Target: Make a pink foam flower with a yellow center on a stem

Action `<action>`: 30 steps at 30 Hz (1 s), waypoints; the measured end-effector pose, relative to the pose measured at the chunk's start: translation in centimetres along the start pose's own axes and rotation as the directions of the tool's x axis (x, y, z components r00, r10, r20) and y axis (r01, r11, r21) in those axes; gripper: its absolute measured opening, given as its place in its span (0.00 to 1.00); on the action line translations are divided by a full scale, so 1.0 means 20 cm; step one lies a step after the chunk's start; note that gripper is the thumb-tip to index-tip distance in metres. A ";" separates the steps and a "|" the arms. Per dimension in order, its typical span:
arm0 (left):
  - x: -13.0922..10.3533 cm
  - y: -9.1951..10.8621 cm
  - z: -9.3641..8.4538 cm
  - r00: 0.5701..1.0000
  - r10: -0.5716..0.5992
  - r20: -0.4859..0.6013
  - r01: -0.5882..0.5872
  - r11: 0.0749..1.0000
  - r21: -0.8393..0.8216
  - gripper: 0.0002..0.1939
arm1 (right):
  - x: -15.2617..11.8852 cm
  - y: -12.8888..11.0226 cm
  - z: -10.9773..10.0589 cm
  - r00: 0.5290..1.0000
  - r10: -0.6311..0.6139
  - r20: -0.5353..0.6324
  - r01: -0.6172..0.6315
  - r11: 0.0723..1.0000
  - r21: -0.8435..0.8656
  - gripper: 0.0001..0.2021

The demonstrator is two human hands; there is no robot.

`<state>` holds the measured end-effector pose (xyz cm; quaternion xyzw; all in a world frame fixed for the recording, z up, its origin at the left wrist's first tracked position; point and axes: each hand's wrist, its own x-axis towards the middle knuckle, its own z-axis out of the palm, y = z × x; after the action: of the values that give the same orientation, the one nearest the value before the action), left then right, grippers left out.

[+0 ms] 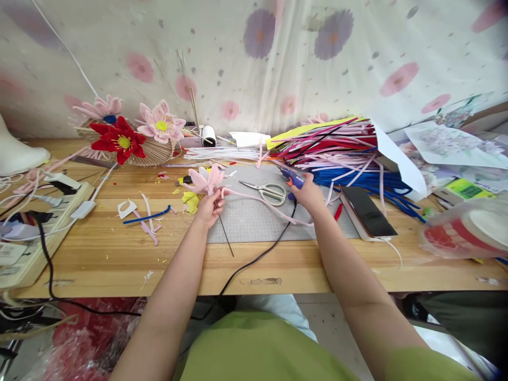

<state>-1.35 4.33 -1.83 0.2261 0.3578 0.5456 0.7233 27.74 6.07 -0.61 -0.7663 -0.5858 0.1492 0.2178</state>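
Note:
My left hand (211, 208) is closed around the base of a pink pipe-cleaner flower (205, 180), whose dark thin stem (227, 236) slants down over the mat. From beside these fingers a long pink pipe cleaner (265, 202) trails right across the grey cutting mat (246, 230). My right hand (308, 193) grips a blue glue gun (292, 178) with an orange part near its front, low over the mat. Between my hands lie scissors (273, 193) with pale handles. Yellow scraps (191, 201) rest left of the flower.
Bundled coloured pipe cleaners (333, 145) lie behind the mat. A phone (368, 211) and a wrapped tub (472, 230) are at right. Finished flowers (124, 142) stand back left, near a power strip (51, 227). A black cord (254, 260) crosses the table's front.

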 end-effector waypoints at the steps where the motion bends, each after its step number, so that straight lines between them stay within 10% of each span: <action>1: 0.00 0.00 0.00 1.000 -0.007 0.009 0.007 1.000 -0.012 0.09 | 0.00 -0.01 -0.01 0.999 0.007 -0.053 -0.005 0.999 0.035 0.27; 7: -0.01 0.01 0.03 0.999 -0.037 -0.011 0.037 0.999 -0.012 0.20 | 0.01 -0.09 -0.08 0.964 0.053 -0.259 0.084 0.867 0.492 0.20; 14: -0.01 0.00 0.04 0.999 -0.026 -0.037 0.024 0.998 -0.055 0.13 | 0.04 -0.17 0.00 0.986 -0.085 0.146 -0.098 0.416 0.904 0.15; 18: 0.00 0.00 0.03 0.993 0.079 -0.088 -0.087 0.993 -0.081 0.05 | -0.01 -0.23 0.04 0.963 -0.254 0.096 0.019 0.415 0.910 0.17; 24: 0.02 -0.01 0.03 0.938 0.195 -0.287 -0.207 0.978 -0.010 0.04 | -0.08 -0.36 0.05 0.792 -0.519 0.322 0.028 0.557 0.830 0.16; 30: 0.03 -0.02 0.01 0.955 0.199 -0.218 -0.212 0.977 -0.037 0.04 | -0.08 -0.38 0.15 0.791 -0.527 0.313 0.132 0.645 0.753 0.20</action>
<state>-0.96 4.74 -2.09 0.1805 0.3914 0.6492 0.6267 19.40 6.65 0.59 -0.4329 -0.6547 0.5098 0.3522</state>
